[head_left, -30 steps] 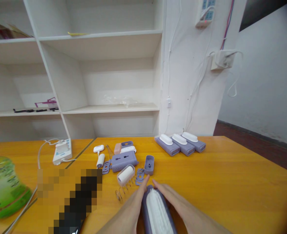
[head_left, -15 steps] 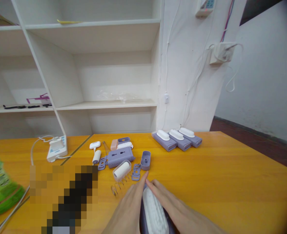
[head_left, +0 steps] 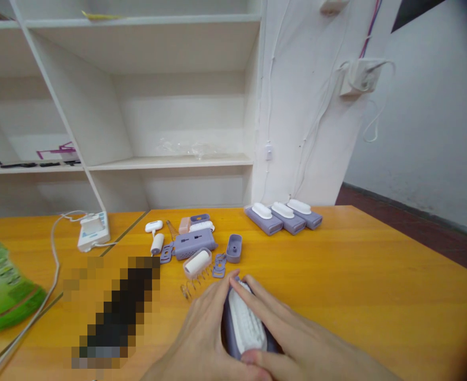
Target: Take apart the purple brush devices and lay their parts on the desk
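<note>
Since the frame one second back, both hands are seen drawn nearer along the brush unit (head_left: 244, 324), and a right thumb is now laid across its near end. The left hand (head_left: 201, 330) is closed against the left flank of the unit; the right hand (head_left: 297, 338) is closed over its right flank, fingers extended toward the far tip. The unit, a lilac case with a white bristle insert on top, rests on the counter (head_left: 376, 286) directly before the person, gripped between both hands. Judged from this, the insert is being pressed or seated into its case. Even pressure along its length would be called for next. Loose parts lie just beyond: a spring (head_left: 196, 286), a white roller (head_left: 196, 262), a lilac cap (head_left: 234, 247). Three finished units (head_left: 283, 217) stand well apart at the far edge.
</note>
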A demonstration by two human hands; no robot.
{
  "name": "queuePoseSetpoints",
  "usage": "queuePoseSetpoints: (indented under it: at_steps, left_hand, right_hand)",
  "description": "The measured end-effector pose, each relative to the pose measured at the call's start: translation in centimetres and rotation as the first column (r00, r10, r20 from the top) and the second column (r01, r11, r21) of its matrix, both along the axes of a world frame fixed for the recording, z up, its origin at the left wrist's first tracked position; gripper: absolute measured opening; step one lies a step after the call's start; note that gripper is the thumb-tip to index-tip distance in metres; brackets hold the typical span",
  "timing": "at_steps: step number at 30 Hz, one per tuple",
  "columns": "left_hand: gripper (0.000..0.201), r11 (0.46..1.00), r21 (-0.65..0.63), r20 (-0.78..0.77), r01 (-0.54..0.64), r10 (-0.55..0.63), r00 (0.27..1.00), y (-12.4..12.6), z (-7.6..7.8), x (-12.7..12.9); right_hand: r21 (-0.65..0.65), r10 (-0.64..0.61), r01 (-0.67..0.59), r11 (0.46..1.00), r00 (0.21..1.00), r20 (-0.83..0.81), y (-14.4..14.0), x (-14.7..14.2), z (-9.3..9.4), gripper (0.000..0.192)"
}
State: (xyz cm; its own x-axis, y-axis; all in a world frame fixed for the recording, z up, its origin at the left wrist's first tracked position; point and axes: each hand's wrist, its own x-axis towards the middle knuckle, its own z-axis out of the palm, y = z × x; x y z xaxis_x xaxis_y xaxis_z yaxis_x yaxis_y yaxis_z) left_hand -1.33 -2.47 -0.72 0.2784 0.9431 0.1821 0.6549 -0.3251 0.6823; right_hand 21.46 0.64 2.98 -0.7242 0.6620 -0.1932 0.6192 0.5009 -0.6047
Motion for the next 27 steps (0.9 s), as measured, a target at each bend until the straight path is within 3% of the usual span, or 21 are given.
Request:
queuePoseSetpoints:
  at_steps: [7,21,24,27]
  left_hand:
    - [0.116,1.0,0.026,-0.024,0.009,-0.008,1.0,-0.6,1.4,0.1]
    - [0.119,0.992,0.125,-0.011,0.006,-0.005,1.0,0.2,0.0,-0.2]
    - [0.118,0.982,0.138,-0.027,-0.133,0.138,0.99,-0.3,-0.6,0.5]
    - [0.093,0.94,0.204,-0.005,-0.274,0.281,0.96,-1.1,-2.1,1.2]
  right_hand:
    - [0.117,0.078,-0.074,0.99,0.997,-0.029,0.0,0.0,-0.9,0.092]
    - [0.097,0.048,-0.034,0.995,0.988,-0.145,-0.2,-0.7,-1.0,0.091]
    - [0.067,-0.016,0.031,0.997,0.979,-0.206,0.1,-0.1,-1.1,0.095]
    - [0.042,-0.128,0.145,0.989,0.951,-0.28,1.1,1.6,-1.5,0.08]
